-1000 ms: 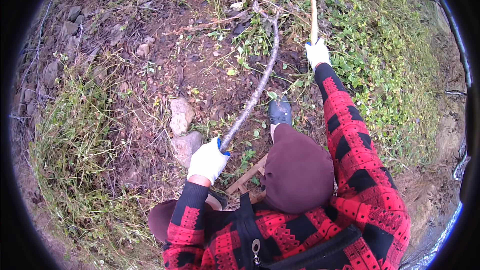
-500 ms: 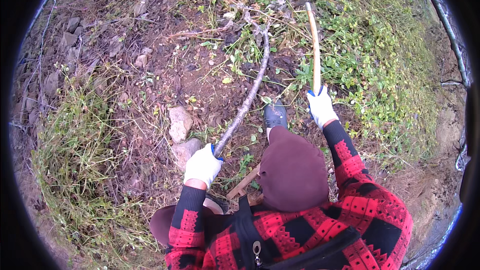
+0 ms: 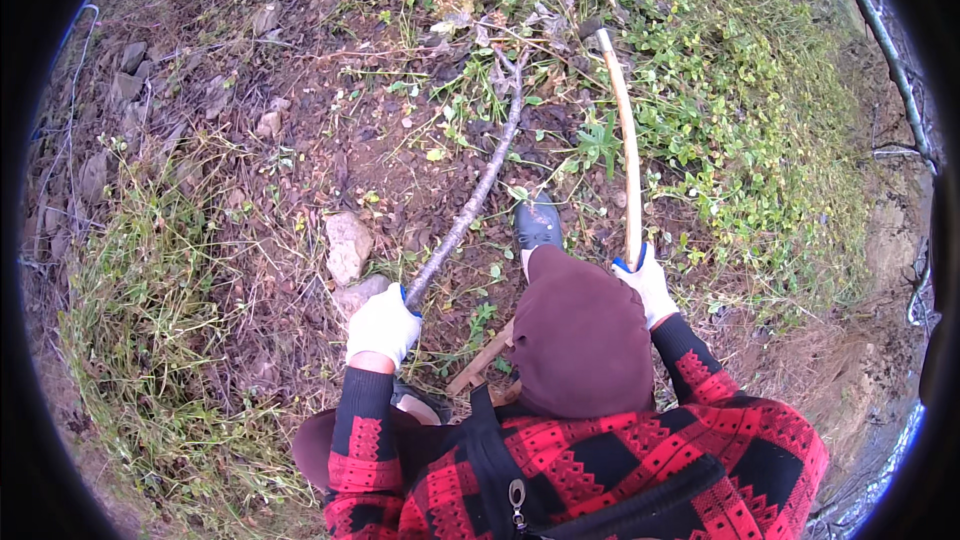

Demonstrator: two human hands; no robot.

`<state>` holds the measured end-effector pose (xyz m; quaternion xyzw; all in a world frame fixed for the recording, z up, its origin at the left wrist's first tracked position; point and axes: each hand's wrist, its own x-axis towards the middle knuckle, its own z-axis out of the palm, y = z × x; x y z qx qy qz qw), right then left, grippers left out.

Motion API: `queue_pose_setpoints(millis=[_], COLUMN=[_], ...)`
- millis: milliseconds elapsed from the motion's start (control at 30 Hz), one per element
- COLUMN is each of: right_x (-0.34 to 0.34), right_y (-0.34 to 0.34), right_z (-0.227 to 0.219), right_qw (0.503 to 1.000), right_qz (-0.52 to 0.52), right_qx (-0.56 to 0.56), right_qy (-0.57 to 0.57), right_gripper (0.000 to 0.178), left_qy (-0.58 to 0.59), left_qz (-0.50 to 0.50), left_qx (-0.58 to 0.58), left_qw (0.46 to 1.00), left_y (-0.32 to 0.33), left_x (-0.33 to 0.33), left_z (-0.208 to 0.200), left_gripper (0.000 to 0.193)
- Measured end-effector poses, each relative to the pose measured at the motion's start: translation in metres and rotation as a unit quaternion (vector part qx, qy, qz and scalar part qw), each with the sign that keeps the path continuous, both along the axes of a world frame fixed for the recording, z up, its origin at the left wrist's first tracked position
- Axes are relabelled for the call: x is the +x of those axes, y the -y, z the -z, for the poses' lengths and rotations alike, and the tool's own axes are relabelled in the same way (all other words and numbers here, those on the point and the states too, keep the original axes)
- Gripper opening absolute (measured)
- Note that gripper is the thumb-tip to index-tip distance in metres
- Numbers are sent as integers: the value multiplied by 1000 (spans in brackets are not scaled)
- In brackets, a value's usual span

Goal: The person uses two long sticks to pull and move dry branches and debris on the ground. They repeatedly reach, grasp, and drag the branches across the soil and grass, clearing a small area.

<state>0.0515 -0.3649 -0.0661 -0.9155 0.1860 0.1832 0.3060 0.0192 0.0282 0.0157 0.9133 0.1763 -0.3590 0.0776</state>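
Note:
My left hand (image 3: 384,328), in a white glove with blue showing at the fingers, is closed round the near end of a grey-barked branch (image 3: 466,212). The branch slants away to the right and forks among leaves at its far end. In the same kind of glove, my right hand (image 3: 648,285) grips the near end of a tool with a pale, slightly curved wooden handle (image 3: 629,145). A dark head (image 3: 592,28) shows at the handle's far end, partly lost among dry leaves, so its exact kind is unclear.
Two pale stones (image 3: 348,246) lie just beyond my left hand. A dark shoe (image 3: 538,224) and my bent knee (image 3: 583,340) are between my arms. A wooden piece (image 3: 484,356) lies beside the knee. Green plants (image 3: 745,120) cover the right, cut grass (image 3: 160,330) the left.
My right hand has drawn back toward me with the tool, and its dark head now shows more plainly. My left hand and the branch have shifted slightly left and nearer.

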Motion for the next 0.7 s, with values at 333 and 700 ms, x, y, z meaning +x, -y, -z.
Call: queue_pose_setpoints(millis=[333, 700], right_x=[118, 151], right_y=[-5, -108], right_z=[50, 72], right_qw=[975, 978], right_qz=[97, -30], right_qx=[34, 181], right_qy=[198, 104], right_gripper=[43, 36], left_qy=[29, 42], left_qz=[20, -31], left_qx=[20, -94], left_qw=[999, 994], left_y=[-6, -10], left_x=[-9, -8], left_z=[-33, -28], left_gripper=[29, 34])
